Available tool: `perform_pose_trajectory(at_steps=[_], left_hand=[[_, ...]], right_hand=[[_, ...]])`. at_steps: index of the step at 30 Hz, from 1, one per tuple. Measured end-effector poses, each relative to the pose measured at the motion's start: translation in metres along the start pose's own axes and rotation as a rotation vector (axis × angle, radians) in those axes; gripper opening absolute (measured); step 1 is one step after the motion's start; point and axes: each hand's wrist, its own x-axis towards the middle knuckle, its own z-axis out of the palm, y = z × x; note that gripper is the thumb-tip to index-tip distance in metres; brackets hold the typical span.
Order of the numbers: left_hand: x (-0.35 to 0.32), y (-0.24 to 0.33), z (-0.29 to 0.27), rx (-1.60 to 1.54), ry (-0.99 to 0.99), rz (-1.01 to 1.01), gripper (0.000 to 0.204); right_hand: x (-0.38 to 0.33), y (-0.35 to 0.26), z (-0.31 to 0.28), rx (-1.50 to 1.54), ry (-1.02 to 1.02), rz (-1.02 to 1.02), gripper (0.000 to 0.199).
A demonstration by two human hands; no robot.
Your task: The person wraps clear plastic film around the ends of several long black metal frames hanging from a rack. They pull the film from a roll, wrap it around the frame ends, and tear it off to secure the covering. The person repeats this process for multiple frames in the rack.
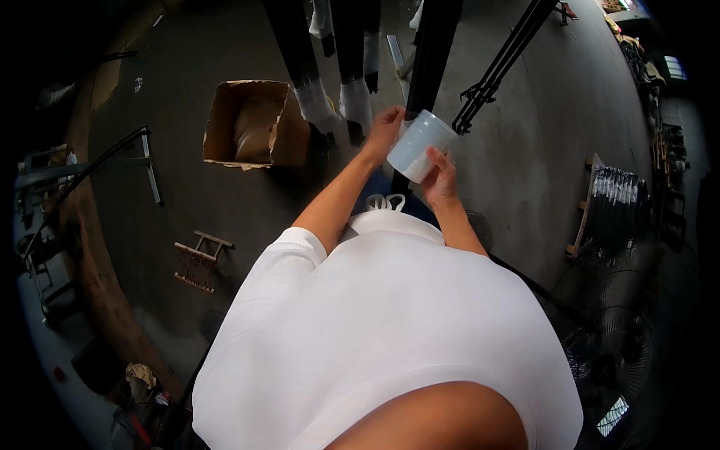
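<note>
My right hand [441,181] is closed round a roll of clear stretch film [421,146], its thumb lying along the roll's side. The roll is tilted in front of a black post [435,56]. At the roll's upper left, my left hand [385,133] is closed, with its fingertips beside the post. A thin see-through piece of film seems to run between those fingers and the roll, though it is hard to make out. Left of the post hang several black bars [347,45], their ends wrapped in whitish film [355,101].
An open cardboard box [292,139] stands on the grey floor to the left. Nearer is a small wooden stool [196,264]. Thin black rods [495,75] slant down at the right. A bundle of black parts [616,202] lies on a pallet, with a fan [611,360] nearer me.
</note>
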Motion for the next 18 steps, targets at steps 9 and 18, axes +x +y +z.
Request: perform_pose_trajectory(at_steps=[9,18], left_hand=[[-0.005,0.022,0.005,-0.062,-0.035,0.104,0.01],[-0.039,0.043,0.009,0.035,-0.086,0.02,0.016]], right_hand=[[-0.008,-0.01,0.005,-0.059,-0.077,0.065,0.058],[0.0,-0.014,0.002,-0.001,-0.073,0.112,0.058]])
